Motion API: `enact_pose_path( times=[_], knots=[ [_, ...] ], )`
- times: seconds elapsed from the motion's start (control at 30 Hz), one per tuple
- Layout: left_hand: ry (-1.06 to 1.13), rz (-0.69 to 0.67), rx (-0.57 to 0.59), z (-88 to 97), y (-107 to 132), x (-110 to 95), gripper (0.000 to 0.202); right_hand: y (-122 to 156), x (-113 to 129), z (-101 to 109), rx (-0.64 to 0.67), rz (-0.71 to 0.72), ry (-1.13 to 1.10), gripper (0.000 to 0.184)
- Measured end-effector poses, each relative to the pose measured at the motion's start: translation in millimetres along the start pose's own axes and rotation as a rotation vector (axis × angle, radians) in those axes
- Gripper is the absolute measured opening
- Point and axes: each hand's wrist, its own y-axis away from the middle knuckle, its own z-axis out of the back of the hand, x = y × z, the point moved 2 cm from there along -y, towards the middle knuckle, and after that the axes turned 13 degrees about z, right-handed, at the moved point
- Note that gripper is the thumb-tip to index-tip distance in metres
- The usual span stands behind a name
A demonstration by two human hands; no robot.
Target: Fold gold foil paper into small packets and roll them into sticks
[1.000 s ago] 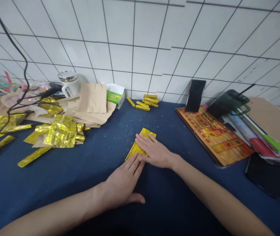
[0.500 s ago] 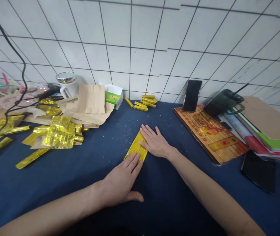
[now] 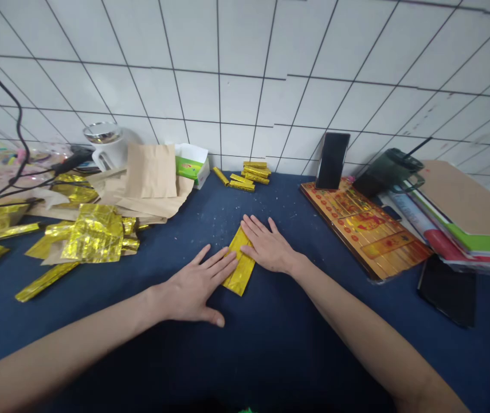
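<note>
A folded strip of gold foil paper (image 3: pixel 240 276) lies flat and slanted on the dark blue table (image 3: pixel 270 338). My left hand (image 3: pixel 195 284) is open, its fingers stretched across the strip's left edge and its thumb spread out on the table. On the strip's far right side rests my right hand (image 3: pixel 268 245), open and flat, fingers pointing away from me. Part of the strip is hidden beneath the fingers of both hands. Behind the hands, near the wall, several small gold foil rolls (image 3: pixel 255 172) lie in a loose pile.
On the left are crumpled gold foil sheets (image 3: pixel 98 232), brown paper (image 3: pixel 151 172), a white mug (image 3: pixel 109 152), a green-and-white box (image 3: pixel 192 165) and a black cable (image 3: pixel 19 123). To the right, a phone (image 3: pixel 333 160) leans upright on a stack of orange-gold printed paper (image 3: pixel 369 229), beside a dark tumbler (image 3: pixel 388 172).
My left hand has slid left and slightly away from me, uncovering the near end of the gold strip. My right hand stays on the strip. The whole view has shifted slightly.
</note>
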Motion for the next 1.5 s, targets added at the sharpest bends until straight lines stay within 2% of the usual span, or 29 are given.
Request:
enact_pose_path(
  times=[0.2, 0.3, 0.4, 0.53, 0.63, 0.7, 0.87, 1.0, 1.2, 1.33, 1.43, 1.5],
  knots=[
    [0.011, 0.036, 0.057, -2.0, 42.3, -3.4, 0.109, 0.2, 0.2, 1.0, 0.014, -0.003, -0.011, 0.067],
    [0.04, 0.026, 0.082, 5.4, 54.8, -5.4, 0.096, 0.1, 0.4, 0.7, 0.007, -0.007, -0.014, 0.066],
    [0.083, 0.027, 0.017, 20.9, 50.4, -9.8, 0.073, 0.3, 0.4, -0.1, -0.003, -0.007, -0.011, 0.066],
    [0.13, 0.001, -0.112, 34.2, 18.7, -20.4, 0.084, 1.1, -0.2, -1.0, -0.02, 0.018, 0.001, 0.067],
    [0.185, -0.1, -0.065, 24.1, -5.0, -27.1, 0.089, 1.0, -1.3, -1.6, -0.011, 0.013, 0.008, 0.066],
    [0.198, -0.133, -0.024, 11.3, -11.2, -27.9, 0.087, 0.5, -1.7, -1.4, -0.004, 0.003, 0.006, 0.065],
    [0.193, -0.106, -0.002, -10.0, 7.4, -25.7, 0.096, 0.1, 0.4, 1.2, 0.01, 0.001, -0.006, 0.067],
    [0.197, -0.094, 0.037, -12.1, 24.2, -28.2, 0.098, 0.6, 2.2, 2.3, 0.0, -0.006, -0.012, 0.067],
    [0.188, -0.076, 0.041, -9.1, 26.2, -31.9, 0.098, 0.9, 0.0, 7.1, 0.011, -0.007, -0.034, 0.067],
    [0.183, -0.072, 0.048, -7.1, 26.2, -33.1, 0.099, 7.2, 21.0, 19.3, -0.01, 0.003, -0.06, 0.075],
    [0.182, -0.074, 0.045, -4.1, 25.8, -34.2, 0.099, 16.0, 58.5, 22.6, 0.019, 0.196, -0.126, 0.076],
    [0.184, -0.077, 0.033, -1.2, 25.0, -35.2, 0.098, 21.7, 80.5, 20.8, 0.077, 0.325, -0.226, 0.085]
  ],
)
